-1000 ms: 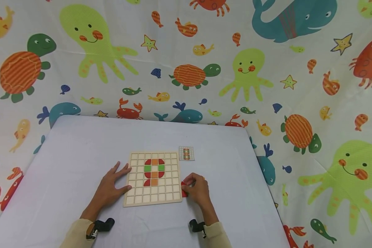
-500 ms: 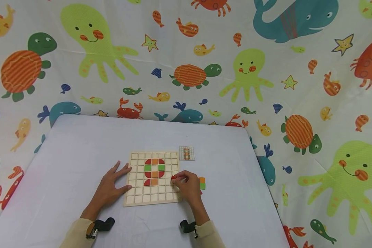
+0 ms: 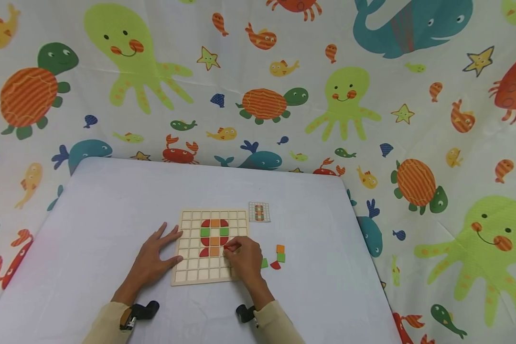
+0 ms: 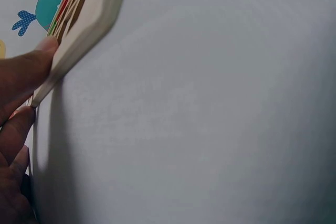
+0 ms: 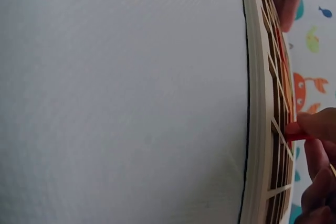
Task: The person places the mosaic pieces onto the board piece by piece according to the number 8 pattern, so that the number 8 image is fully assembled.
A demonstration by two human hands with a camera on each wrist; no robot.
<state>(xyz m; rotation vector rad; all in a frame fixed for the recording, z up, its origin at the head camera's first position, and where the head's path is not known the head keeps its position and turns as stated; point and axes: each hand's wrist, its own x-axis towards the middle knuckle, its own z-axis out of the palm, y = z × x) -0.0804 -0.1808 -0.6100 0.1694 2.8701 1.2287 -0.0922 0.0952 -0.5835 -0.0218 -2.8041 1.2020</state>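
A square wooden grid board (image 3: 191, 275) lies on the table, with red, orange and green tiles set in its middle cells. My left hand (image 3: 151, 253) rests at the board's left edge, thumb and fingers spread; the left wrist view shows the thumb (image 4: 39, 61) on the rim. Between thumb and fingers my right hand (image 3: 246, 260) pinches a small red tile (image 5: 298, 137), close over the grid to the right of the lowest orange tile (image 3: 214, 252). That hand hides the board's lower right part.
Right of the board lie a loose orange tile (image 3: 280, 249), green tiles (image 3: 281, 258) and a red quarter-round tile (image 3: 275, 265). A small pattern card (image 3: 259, 212) lies by the board's upper right corner. Behind the white table (image 3: 124, 191) hangs a sea-animal cloth (image 3: 241, 57).
My right hand has picked up the red tile beside the board and carried it left over the grid, uncovering the loose tiles. My left hand has stayed in place.
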